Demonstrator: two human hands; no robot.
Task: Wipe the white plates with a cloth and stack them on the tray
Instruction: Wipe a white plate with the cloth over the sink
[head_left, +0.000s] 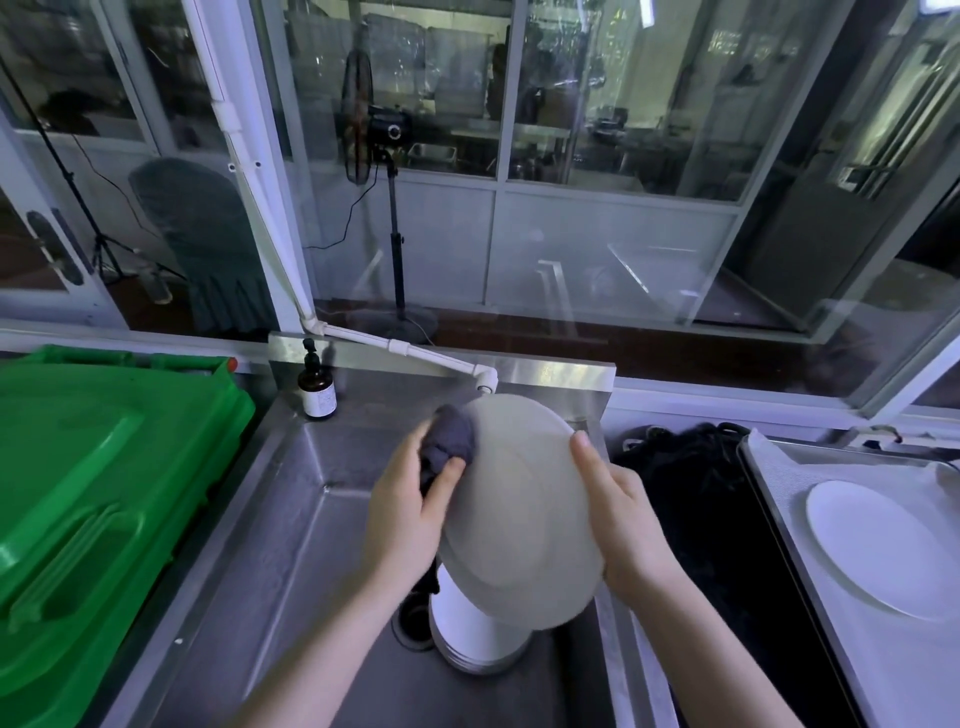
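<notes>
I hold a white plate (519, 514) tilted on edge above the steel sink (291, 519). My right hand (621, 514) grips its right rim, thumb on the near face. My left hand (410, 512) holds a bunched dark grey cloth (449, 441) against the plate's upper left rim. Under the held plate a stack of white plates (478, 634) stands in the sink. On the right, a grey tray (789, 525) carries one white plate (883, 545) lying flat.
A green plastic bin (93, 493) fills the left side. A brown pump bottle (317, 389) stands at the sink's back left corner under a white pipe tap (415, 351). Dark tangled material (691, 467) lies between sink and tray. Glass windows run behind.
</notes>
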